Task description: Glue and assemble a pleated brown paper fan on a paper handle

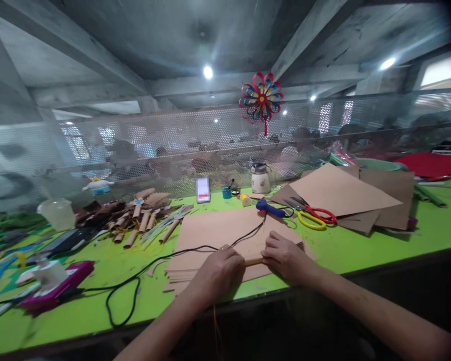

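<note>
My left hand (223, 271) and my right hand (283, 255) grip the near edge of a brown kraft paper sheet. Between them that edge shows as a narrow rolled strip, the paper roll (253, 261). Fingers of both hands are bent over it, with the thumbs mostly hidden. Under it lies a stack of brown paper (199, 235) near the table's front edge. A blue glue gun (271, 208) rests at the stack's far side, its black cord (188, 249) running left past my left hand. Beyond my right hand lie scissors with yellow handles (311, 220) and scissors with red handles (325, 215).
Finished brown paper tubes (133, 233) lie in a pile on the left. A purple power strip (60, 288) sits at the front left. At the back stand a phone (202, 189) and a white bottle (260, 180). More brown sheets (346, 193) are heaped on the right.
</note>
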Action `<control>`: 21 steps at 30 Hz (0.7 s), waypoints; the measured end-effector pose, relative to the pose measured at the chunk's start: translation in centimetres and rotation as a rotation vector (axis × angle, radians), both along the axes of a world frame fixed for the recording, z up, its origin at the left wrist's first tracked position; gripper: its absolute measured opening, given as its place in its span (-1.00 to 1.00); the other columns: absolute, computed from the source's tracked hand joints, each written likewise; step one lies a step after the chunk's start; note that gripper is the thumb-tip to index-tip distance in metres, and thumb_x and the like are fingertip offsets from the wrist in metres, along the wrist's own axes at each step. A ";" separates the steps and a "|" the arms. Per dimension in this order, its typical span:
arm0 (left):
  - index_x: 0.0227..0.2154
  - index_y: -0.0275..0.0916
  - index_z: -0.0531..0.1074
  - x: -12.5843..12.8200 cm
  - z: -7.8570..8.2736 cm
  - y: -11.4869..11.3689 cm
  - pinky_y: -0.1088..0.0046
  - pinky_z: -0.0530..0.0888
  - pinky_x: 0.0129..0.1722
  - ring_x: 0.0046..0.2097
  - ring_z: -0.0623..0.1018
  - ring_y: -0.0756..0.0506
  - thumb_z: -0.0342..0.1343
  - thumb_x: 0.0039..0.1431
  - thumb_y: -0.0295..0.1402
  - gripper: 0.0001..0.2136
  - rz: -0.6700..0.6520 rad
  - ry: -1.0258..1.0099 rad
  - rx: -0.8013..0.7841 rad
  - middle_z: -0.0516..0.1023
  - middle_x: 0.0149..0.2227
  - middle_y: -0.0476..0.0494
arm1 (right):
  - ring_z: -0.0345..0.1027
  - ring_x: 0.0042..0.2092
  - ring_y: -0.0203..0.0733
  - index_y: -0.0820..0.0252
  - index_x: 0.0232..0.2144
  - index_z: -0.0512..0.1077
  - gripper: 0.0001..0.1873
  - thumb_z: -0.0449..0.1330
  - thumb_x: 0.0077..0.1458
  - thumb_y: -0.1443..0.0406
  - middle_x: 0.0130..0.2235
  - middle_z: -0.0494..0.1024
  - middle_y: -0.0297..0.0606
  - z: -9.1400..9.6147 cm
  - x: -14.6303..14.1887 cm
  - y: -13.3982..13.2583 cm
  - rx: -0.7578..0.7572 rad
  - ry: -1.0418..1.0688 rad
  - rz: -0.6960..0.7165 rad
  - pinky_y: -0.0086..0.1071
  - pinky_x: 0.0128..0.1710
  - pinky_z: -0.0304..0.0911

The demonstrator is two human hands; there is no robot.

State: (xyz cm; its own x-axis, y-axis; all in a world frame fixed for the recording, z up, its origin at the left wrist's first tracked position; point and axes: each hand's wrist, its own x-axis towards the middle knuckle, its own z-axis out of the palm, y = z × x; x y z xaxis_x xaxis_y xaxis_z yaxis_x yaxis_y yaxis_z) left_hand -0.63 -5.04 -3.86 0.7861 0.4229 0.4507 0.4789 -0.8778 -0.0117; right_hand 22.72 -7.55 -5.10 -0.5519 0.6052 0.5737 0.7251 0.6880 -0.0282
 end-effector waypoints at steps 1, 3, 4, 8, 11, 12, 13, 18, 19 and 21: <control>-0.46 -0.23 0.34 -0.1 -0.2 0.1 0.39 0.33 -0.35 -0.38 0.35 -0.06 -0.12 0.25 -0.46 -0.79 -0.007 -0.005 -0.002 0.38 -0.49 -0.09 | 0.12 -0.28 -0.11 0.21 -0.50 0.39 -0.81 0.10 0.16 0.38 -0.43 0.34 -0.20 0.0 0.0 0.0 0.000 0.003 0.007 -0.28 -0.36 0.13; -0.48 -0.22 0.34 -0.1 -0.4 0.2 0.39 0.32 -0.36 -0.39 0.35 -0.06 -0.11 0.23 -0.48 -0.79 -0.019 -0.015 -0.008 0.40 -0.50 -0.09 | 0.12 -0.28 -0.11 0.21 -0.49 0.39 -0.82 0.10 0.16 0.38 -0.42 0.33 -0.20 0.0 0.0 0.0 0.001 0.006 0.012 -0.28 -0.37 0.13; -0.49 -0.22 0.34 -0.1 -0.5 0.2 0.40 0.32 -0.37 -0.40 0.35 -0.05 -0.10 0.22 -0.49 -0.79 -0.022 -0.020 -0.012 0.41 -0.50 -0.08 | 0.12 -0.28 -0.11 0.21 -0.49 0.39 -0.82 0.10 0.16 0.38 -0.43 0.33 -0.20 0.0 0.0 0.0 0.001 0.004 0.011 -0.28 -0.36 0.13; -0.50 -0.23 0.37 -0.1 -0.7 0.3 0.41 0.32 -0.37 -0.39 0.37 -0.05 -0.07 0.20 -0.50 -0.80 -0.020 -0.046 -0.019 0.42 -0.49 -0.10 | 0.12 -0.28 -0.12 0.22 -0.50 0.39 -0.81 0.10 0.16 0.37 -0.43 0.33 -0.20 -0.1 0.1 0.0 0.000 -0.010 -0.001 -0.28 -0.34 0.13; -0.49 -0.23 0.40 -0.1 -0.7 0.3 0.42 0.32 -0.37 -0.36 0.39 -0.06 -0.05 0.19 -0.49 -0.80 -0.012 -0.065 -0.032 0.44 -0.46 -0.12 | 0.11 -0.27 -0.12 0.24 -0.50 0.40 -0.81 0.11 0.16 0.36 -0.43 0.33 -0.20 -0.2 0.1 0.1 -0.003 -0.010 0.003 -0.30 -0.34 0.12; -0.49 -0.23 0.42 -0.1 -0.7 0.3 0.42 0.33 -0.36 -0.35 0.39 -0.06 -0.05 0.19 -0.48 -0.80 -0.012 -0.082 -0.043 0.44 -0.46 -0.13 | 0.11 -0.27 -0.12 0.24 -0.49 0.40 -0.81 0.11 0.16 0.36 -0.43 0.33 -0.20 -0.3 0.1 0.1 -0.002 -0.012 0.003 -0.30 -0.34 0.11; -0.49 -0.23 0.43 -0.1 -0.7 0.3 0.43 0.33 -0.36 -0.35 0.40 -0.06 -0.04 0.19 -0.48 -0.80 -0.015 -0.104 -0.057 0.45 -0.45 -0.14 | 0.10 -0.27 -0.13 0.24 -0.50 0.40 -0.81 0.11 0.16 0.36 -0.43 0.33 -0.20 -0.3 0.1 0.2 0.001 -0.014 0.002 -0.30 -0.34 0.10; -0.46 -0.24 0.45 -0.1 -0.6 0.3 0.43 0.35 -0.32 -0.33 0.41 -0.07 0.00 0.17 -0.47 -0.84 -0.020 -0.178 -0.108 0.46 -0.41 -0.16 | 0.09 -0.27 -0.13 0.24 -0.51 0.39 -0.80 0.10 0.17 0.36 -0.42 0.32 -0.21 -0.4 0.1 0.2 0.003 -0.002 -0.006 -0.30 -0.34 0.08; -0.47 -0.24 0.44 -0.1 -0.5 0.3 0.43 0.34 -0.33 -0.33 0.41 -0.07 0.00 0.16 -0.47 -0.84 -0.016 -0.175 -0.113 0.46 -0.42 -0.16 | 0.09 -0.27 -0.13 0.23 -0.51 0.39 -0.79 0.10 0.17 0.36 -0.42 0.32 -0.21 -0.4 0.1 0.2 0.001 -0.001 -0.007 -0.30 -0.34 0.08; -0.48 -0.24 0.43 -0.2 -0.4 0.2 0.44 0.34 -0.32 -0.32 0.41 -0.06 0.01 0.16 -0.47 -0.85 -0.011 -0.172 -0.123 0.46 -0.42 -0.14 | 0.09 -0.28 -0.13 0.23 -0.50 0.38 -0.80 0.09 0.17 0.37 -0.42 0.31 -0.21 -0.5 0.1 0.2 -0.004 0.000 -0.012 -0.31 -0.35 0.07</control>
State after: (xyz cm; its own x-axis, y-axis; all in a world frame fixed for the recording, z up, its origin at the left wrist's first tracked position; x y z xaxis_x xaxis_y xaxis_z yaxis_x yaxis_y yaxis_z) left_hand -0.84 -4.79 -4.22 0.7068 0.4751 0.5241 0.4555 -0.8725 0.1767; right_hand 22.79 -7.39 -5.55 -0.5450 0.6139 0.5710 0.7331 0.6794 -0.0308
